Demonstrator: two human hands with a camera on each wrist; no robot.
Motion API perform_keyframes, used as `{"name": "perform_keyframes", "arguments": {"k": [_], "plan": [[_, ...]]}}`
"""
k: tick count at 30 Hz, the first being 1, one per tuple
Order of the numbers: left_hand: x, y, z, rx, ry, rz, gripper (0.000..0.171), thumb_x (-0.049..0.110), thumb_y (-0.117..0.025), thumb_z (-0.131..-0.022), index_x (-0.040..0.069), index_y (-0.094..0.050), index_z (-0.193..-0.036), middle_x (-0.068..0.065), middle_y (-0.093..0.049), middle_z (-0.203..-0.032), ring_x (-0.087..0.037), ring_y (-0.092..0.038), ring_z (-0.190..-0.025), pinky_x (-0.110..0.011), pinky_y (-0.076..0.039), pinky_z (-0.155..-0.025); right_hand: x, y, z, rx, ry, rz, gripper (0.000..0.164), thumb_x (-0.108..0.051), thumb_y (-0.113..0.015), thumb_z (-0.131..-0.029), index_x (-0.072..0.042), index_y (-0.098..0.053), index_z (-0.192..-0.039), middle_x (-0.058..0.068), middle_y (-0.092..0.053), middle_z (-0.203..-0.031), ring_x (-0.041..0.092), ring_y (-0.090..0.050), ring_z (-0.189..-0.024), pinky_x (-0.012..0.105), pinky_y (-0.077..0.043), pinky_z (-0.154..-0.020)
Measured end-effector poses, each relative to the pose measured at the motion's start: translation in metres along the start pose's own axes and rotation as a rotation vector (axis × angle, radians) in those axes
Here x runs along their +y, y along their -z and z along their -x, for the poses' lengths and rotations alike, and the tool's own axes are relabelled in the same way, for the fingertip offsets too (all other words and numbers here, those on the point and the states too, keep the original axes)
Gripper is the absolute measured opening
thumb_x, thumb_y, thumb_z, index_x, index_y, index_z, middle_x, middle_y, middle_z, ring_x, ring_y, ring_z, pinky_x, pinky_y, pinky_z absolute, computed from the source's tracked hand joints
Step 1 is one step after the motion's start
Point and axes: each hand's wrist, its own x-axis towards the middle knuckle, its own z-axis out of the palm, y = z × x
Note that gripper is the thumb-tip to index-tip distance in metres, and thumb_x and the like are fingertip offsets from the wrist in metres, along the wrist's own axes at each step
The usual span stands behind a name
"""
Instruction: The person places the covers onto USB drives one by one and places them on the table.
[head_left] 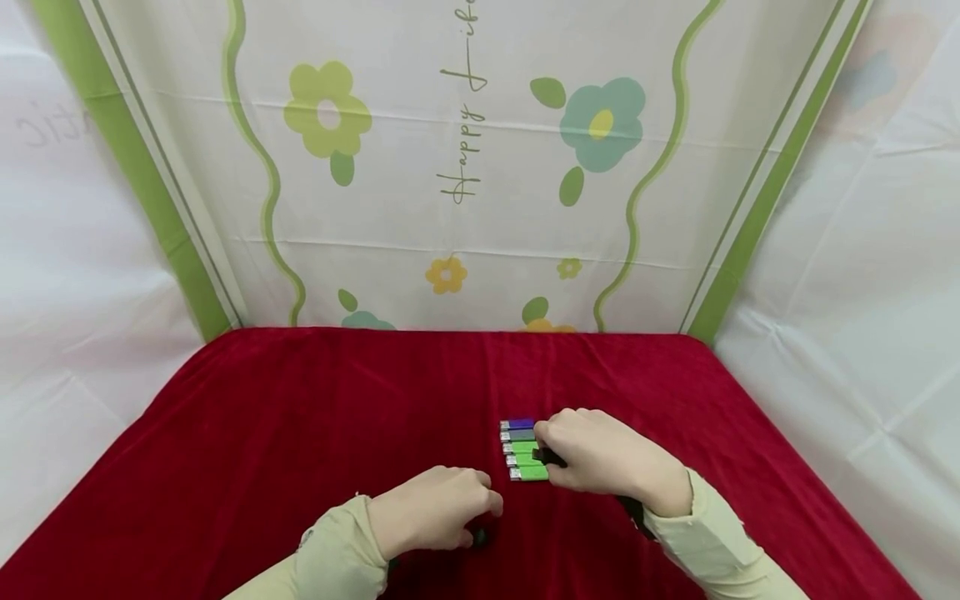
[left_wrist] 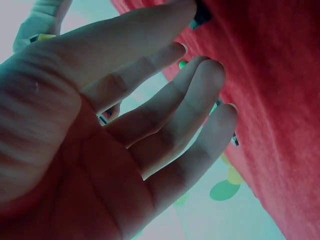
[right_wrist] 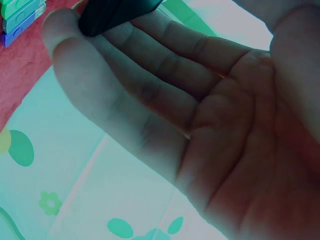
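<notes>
In the head view my right hand (head_left: 600,454) pinches a small black block (right_wrist: 117,15) between thumb and fingertips, over the right ends of a row of slim sticks. These sticks have silver ends pointing left: a blue stick (head_left: 521,424) at the back, then a grey stick (head_left: 522,435), then several green sticks (head_left: 533,473) in front. Whether they are lighters or USB sticks I cannot tell. My left hand (head_left: 438,508) hovers low, front left of the row, fingers apart and loosely bent. By its thumb tip is a small dark object (head_left: 480,537), partly hidden; contact is unclear.
A red velvet cloth (head_left: 360,417) covers the table. Behind it hangs a white flowered curtain (head_left: 405,208), and white side walls (head_left: 862,350) stand left and right. A black strap (head_left: 636,512) sits at my right wrist.
</notes>
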Motion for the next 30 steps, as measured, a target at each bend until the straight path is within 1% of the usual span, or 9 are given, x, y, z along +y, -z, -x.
{"name": "perform_keyframes", "arguments": {"k": [6, 9, 12, 19, 26, 30], "plan": [[0.0016, -0.0031, -0.0008, 0.03, -0.04, -0.023, 0.033, 0.011, -0.088, -0.07, 0.025, -0.075, -0.096, 0.014, -0.055, -0.081, 0.001, -0.053, -0.072, -0.016, -0.044, -0.059, 0.0006, 0.002, 0.0006, 0.009, -0.001, 0.036, 0.025, -0.002, -0.074, -0.072, -0.015, -0.053, -0.074, -0.01, -0.045, -0.067, 0.005, -0.042, -0.057, 0.022, -0.04, -0.05], [0.0025, -0.0043, -0.0012, 0.036, -0.064, -0.038, 0.031, 0.011, -0.088, -0.07, 0.026, -0.075, -0.094, 0.014, -0.055, -0.081, 0.0, -0.053, -0.074, -0.015, -0.044, -0.06, 0.0006, 0.002, 0.0011, 0.003, -0.002, 0.039, 0.026, -0.002, -0.073, -0.072, -0.016, -0.052, -0.074, -0.01, -0.044, -0.067, 0.005, -0.041, -0.057, 0.021, -0.039, -0.05], [0.0032, -0.0052, -0.0011, 0.035, -0.079, -0.032, 0.03, 0.01, -0.088, -0.071, 0.025, -0.076, -0.094, 0.014, -0.056, -0.081, -0.001, -0.054, -0.075, -0.014, -0.044, -0.061, 0.0004, 0.002, 0.0019, 0.002, 0.003, 0.041, 0.026, -0.002, -0.073, -0.072, -0.016, -0.052, -0.074, -0.011, -0.043, -0.067, 0.005, -0.04, -0.056, 0.021, -0.038, -0.049], [0.0024, -0.0067, -0.0016, 0.025, -0.069, -0.011, 0.03, 0.009, -0.088, -0.07, 0.025, -0.077, -0.093, 0.014, -0.056, -0.081, 0.0, -0.054, -0.073, -0.015, -0.045, -0.062, 0.0003, 0.0036, 0.0032, 0.007, 0.012, 0.04, 0.024, -0.002, -0.073, -0.072, -0.016, -0.054, -0.075, -0.011, -0.045, -0.067, 0.005, -0.04, -0.057, 0.021, -0.038, -0.049], [0.0025, -0.0087, -0.0021, 0.044, -0.083, -0.025, 0.029, 0.008, -0.088, -0.069, 0.025, -0.076, -0.089, 0.016, -0.06, -0.084, 0.002, -0.056, -0.073, -0.014, -0.045, -0.063, 0.0013, 0.0032, 0.002, 0.006, 0.021, 0.047, 0.025, -0.002, -0.073, -0.072, -0.016, -0.053, -0.074, -0.011, -0.044, -0.067, 0.005, -0.04, -0.057, 0.021, -0.038, -0.049], [0.0031, -0.0094, -0.0025, 0.026, -0.074, -0.014, 0.026, 0.011, -0.089, -0.069, 0.024, -0.075, -0.086, 0.016, -0.06, -0.082, 0.002, -0.055, -0.071, -0.014, -0.045, -0.061, 0.0012, 0.0013, 0.0017, 0.003, 0.028, 0.048, 0.026, -0.002, -0.073, -0.072, -0.017, -0.051, -0.073, -0.011, -0.043, -0.066, 0.005, -0.039, -0.056, 0.021, -0.037, -0.049]]}}
